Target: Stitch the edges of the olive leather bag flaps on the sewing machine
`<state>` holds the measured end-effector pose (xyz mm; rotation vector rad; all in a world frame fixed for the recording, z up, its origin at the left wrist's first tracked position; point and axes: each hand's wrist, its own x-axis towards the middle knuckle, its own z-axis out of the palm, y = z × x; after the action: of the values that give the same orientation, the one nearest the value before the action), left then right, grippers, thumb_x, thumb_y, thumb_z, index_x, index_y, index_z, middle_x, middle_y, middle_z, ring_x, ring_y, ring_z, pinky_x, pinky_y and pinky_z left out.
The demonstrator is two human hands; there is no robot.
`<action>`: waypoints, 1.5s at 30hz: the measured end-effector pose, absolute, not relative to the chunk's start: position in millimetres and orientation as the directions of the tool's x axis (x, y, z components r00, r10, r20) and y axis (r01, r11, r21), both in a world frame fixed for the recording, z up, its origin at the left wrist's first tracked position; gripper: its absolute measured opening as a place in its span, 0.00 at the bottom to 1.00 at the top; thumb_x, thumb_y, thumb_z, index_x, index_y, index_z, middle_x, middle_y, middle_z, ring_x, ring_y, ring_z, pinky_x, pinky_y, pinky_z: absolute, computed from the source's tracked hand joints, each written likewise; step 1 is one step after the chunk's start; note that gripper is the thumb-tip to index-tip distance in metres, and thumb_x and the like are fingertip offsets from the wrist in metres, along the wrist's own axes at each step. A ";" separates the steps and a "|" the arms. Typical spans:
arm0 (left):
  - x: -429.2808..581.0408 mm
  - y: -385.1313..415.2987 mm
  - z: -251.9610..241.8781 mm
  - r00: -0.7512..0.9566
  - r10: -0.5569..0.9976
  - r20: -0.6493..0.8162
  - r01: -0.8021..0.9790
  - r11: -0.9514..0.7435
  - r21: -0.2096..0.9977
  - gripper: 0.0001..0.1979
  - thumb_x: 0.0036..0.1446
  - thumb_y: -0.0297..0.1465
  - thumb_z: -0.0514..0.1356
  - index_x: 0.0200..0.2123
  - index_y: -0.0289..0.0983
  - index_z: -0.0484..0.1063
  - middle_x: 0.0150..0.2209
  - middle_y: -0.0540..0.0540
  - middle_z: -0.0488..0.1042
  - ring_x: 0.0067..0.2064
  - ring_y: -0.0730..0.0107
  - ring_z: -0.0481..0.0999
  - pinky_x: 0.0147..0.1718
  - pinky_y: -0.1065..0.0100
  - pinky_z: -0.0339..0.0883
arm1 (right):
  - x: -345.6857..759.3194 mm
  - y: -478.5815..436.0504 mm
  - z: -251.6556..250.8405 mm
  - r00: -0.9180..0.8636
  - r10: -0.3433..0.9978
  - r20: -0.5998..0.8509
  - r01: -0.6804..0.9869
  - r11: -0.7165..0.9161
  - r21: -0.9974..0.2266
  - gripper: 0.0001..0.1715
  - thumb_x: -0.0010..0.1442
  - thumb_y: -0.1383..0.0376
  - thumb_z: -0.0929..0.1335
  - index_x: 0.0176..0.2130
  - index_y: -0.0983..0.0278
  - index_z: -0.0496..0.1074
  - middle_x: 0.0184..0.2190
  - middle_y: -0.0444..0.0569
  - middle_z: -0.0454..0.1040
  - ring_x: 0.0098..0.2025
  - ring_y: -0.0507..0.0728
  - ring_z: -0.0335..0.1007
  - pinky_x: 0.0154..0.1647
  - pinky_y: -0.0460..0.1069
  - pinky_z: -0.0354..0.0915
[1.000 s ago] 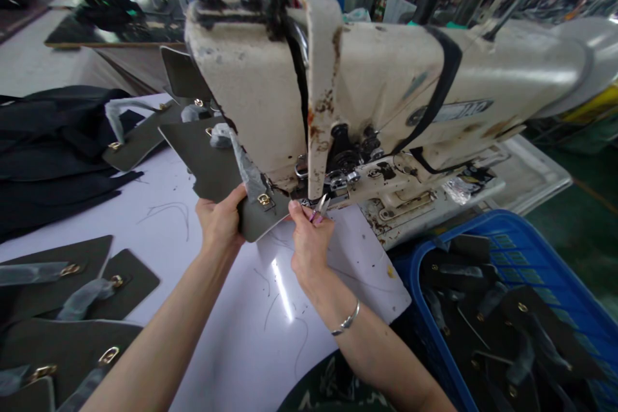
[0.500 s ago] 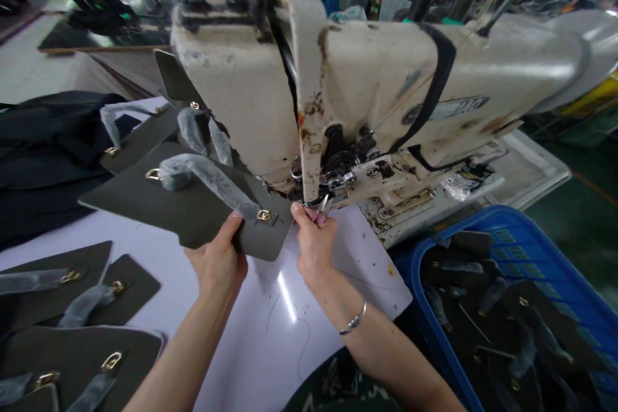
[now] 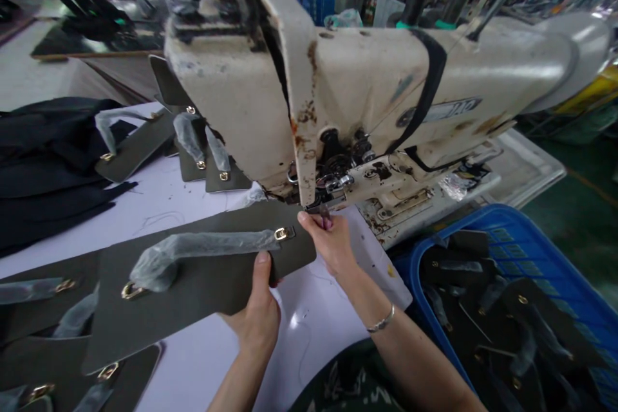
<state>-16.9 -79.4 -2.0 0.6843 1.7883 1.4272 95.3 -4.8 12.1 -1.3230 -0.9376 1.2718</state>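
My left hand (image 3: 258, 309) grips the near edge of a dark grey bag panel (image 3: 193, 286), thumb on top. The panel carries a handle wrapped in clear film (image 3: 203, 248) fixed by gold rings (image 3: 281, 232). It is lifted level above the white table (image 3: 226, 360). My right hand (image 3: 331, 241) is closed on small thread snips with pink handles (image 3: 324, 212), their tips at the panel's right corner. Both sit just below the needle area of the worn cream sewing machine (image 3: 347, 90).
Several more grey panels with wrapped handles lie at the left (image 3: 43, 296) and behind the machine (image 3: 212, 161). Black fabric (image 3: 43, 161) is piled at far left. A blue crate (image 3: 512, 309) holding dark panels stands at lower right.
My left hand has swung the panel out from under the machine head, down and to the left. My right hand with the snips stayed near the needle, shifting slightly right.
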 end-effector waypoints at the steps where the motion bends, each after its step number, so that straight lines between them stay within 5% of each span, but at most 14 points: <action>1: -12.0 -79.5 1.0 -0.675 0.707 -0.212 -0.055 0.238 0.970 0.22 0.51 0.42 0.69 0.51 0.53 0.75 0.52 0.46 0.79 0.49 0.47 0.80 0.36 0.51 0.80 | 101.6 -8.9 14.6 0.111 0.985 -0.130 0.015 -0.133 -0.991 0.27 0.56 0.52 0.72 0.16 0.63 0.63 0.16 0.39 0.55 0.23 0.49 0.49 0.27 0.47 0.50; 5: -2.2 -79.7 9.1 -0.781 0.575 -0.243 -0.115 0.250 0.961 0.19 0.48 0.46 0.71 0.41 0.44 0.78 0.47 0.43 0.79 0.37 0.55 0.80 0.26 0.58 0.76 | 114.5 -17.5 17.2 0.047 0.997 -0.062 0.196 -0.070 -0.978 0.28 0.60 0.53 0.70 0.16 0.64 0.65 0.16 0.40 0.53 0.23 0.49 0.45 0.28 0.48 0.46; 13: 0.2 -65.6 12.5 -0.790 0.567 -0.231 -0.131 0.212 0.969 0.24 0.45 0.45 0.73 0.41 0.35 0.79 0.40 0.45 0.79 0.30 0.68 0.74 0.22 0.69 0.70 | 98.7 3.5 -0.4 0.055 0.953 -0.299 -0.352 -0.262 -0.899 0.24 0.45 0.55 0.77 0.18 0.64 0.63 0.18 0.38 0.57 0.25 0.48 0.49 0.29 0.47 0.50; 16: -5.6 -65.6 12.4 -0.710 0.670 -0.217 -0.042 0.268 0.963 0.19 0.51 0.46 0.70 0.28 0.34 0.76 0.28 0.47 0.76 0.24 0.71 0.70 0.24 0.68 0.69 | 96.4 6.0 2.3 0.066 0.949 -0.308 -0.387 -0.260 -0.885 0.22 0.44 0.56 0.77 0.19 0.65 0.64 0.19 0.39 0.58 0.26 0.48 0.50 0.31 0.47 0.51; 20: -22.4 -82.4 15.0 -0.130 0.922 -0.365 0.000 0.368 0.930 0.24 0.62 0.49 0.59 0.23 0.36 0.73 0.20 0.47 0.71 0.23 0.69 0.70 0.23 0.68 0.67 | 100.8 4.3 -1.5 0.074 0.969 -0.237 -0.258 -0.211 -0.943 0.27 0.50 0.54 0.75 0.18 0.63 0.60 0.18 0.38 0.53 0.26 0.48 0.46 0.29 0.47 0.48; 24: -38.6 -89.9 41.8 0.470 0.787 -0.399 0.061 0.422 0.904 0.19 0.61 0.46 0.62 0.33 0.34 0.79 0.22 0.44 0.75 0.22 0.68 0.72 0.20 0.70 0.63 | 112.5 1.9 -1.9 0.048 0.991 -0.126 0.019 -0.127 -0.992 0.29 0.58 0.51 0.72 0.17 0.64 0.61 0.18 0.39 0.52 0.24 0.48 0.45 0.28 0.47 0.46; 26: -50.2 -73.3 56.4 0.378 0.890 -0.257 0.086 0.242 0.966 0.19 0.63 0.45 0.61 0.31 0.35 0.79 0.23 0.44 0.76 0.23 0.68 0.72 0.23 0.69 0.65 | 120.1 -1.6 6.5 0.078 0.996 -0.051 0.220 -0.067 -0.973 0.27 0.60 0.51 0.71 0.19 0.65 0.68 0.18 0.40 0.57 0.24 0.49 0.48 0.27 0.47 0.48; 28: -67.1 -41.6 60.3 0.064 0.997 -0.047 0.185 0.035 0.982 0.17 0.64 0.44 0.59 0.36 0.37 0.79 0.26 0.45 0.77 0.27 0.66 0.74 0.27 0.68 0.67 | 126.2 -7.9 20.5 0.162 0.984 0.071 0.379 0.004 -0.925 0.23 0.62 0.52 0.70 0.24 0.66 0.76 0.20 0.43 0.65 0.25 0.49 0.53 0.29 0.47 0.51; 31: -98.0 16.8 40.1 -0.103 0.956 0.276 0.633 -0.152 0.760 0.20 0.58 0.46 0.63 0.47 0.39 0.79 0.46 0.41 0.79 0.42 0.58 0.77 0.43 0.62 0.69 | 126.7 -21.8 45.4 0.221 0.960 0.174 0.398 0.074 -0.914 0.21 0.64 0.53 0.69 0.30 0.66 0.80 0.22 0.45 0.69 0.26 0.50 0.56 0.30 0.46 0.54; 33: -114.4 47.2 17.8 0.001 0.965 0.263 0.756 -0.173 0.631 0.24 0.55 0.50 0.63 0.45 0.38 0.79 0.48 0.39 0.78 0.46 0.54 0.76 0.45 0.61 0.66 | 119.5 -31.5 59.0 0.127 0.990 0.057 0.259 0.023 -0.966 0.24 0.64 0.51 0.69 0.29 0.67 0.80 0.20 0.44 0.65 0.24 0.49 0.55 0.29 0.46 0.54; 35: -123.4 62.6 -0.5 0.030 0.995 0.090 0.803 -0.078 0.590 0.24 0.57 0.54 0.60 0.32 0.38 0.76 0.31 0.44 0.76 0.34 0.59 0.74 0.35 0.63 0.63 | 107.3 -39.0 68.1 -0.027 0.996 -0.087 0.069 -0.085 -0.994 0.24 0.62 0.49 0.70 0.31 0.67 0.81 0.21 0.43 0.66 0.25 0.49 0.58 0.29 0.45 0.55; 38: -127.0 59.6 -8.4 -0.080 0.995 0.051 0.751 0.027 0.659 0.24 0.57 0.55 0.59 0.26 0.39 0.70 0.22 0.52 0.67 0.26 0.66 0.66 0.28 0.66 0.55 | 85.8 -43.1 73.7 -0.215 0.952 -0.218 -0.206 -0.263 -0.943 0.22 0.60 0.50 0.73 0.41 0.65 0.80 0.27 0.43 0.69 0.28 0.47 0.59 0.30 0.43 0.56; 41: -129.9 43.0 4.5 -0.338 0.921 0.192 0.593 0.050 0.804 0.21 0.57 0.51 0.62 0.27 0.39 0.69 0.22 0.54 0.63 0.26 0.70 0.61 0.26 0.68 0.53 | 67.2 -37.2 72.8 -0.426 0.835 -0.348 -0.461 -0.531 -0.711 0.26 0.67 0.47 0.67 0.51 0.64 0.75 0.26 0.40 0.62 0.23 0.45 0.52 0.24 0.41 0.49; 45: -138.3 25.0 33.1 -0.586 0.730 0.351 0.442 -0.074 0.894 0.17 0.58 0.45 0.64 0.29 0.38 0.69 0.23 0.54 0.61 0.26 0.72 0.57 0.25 0.68 0.51 | 49.3 -18.9 66.5 -0.593 0.662 -0.459 -0.570 -0.748 -0.340 0.27 0.76 0.53 0.54 0.48 0.68 0.73 0.23 0.38 0.57 0.18 0.45 0.48 0.19 0.41 0.44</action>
<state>-138.3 25.0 33.1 1.2782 1.9522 1.7145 49.3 -18.9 66.5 -0.7493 -0.2047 2.3068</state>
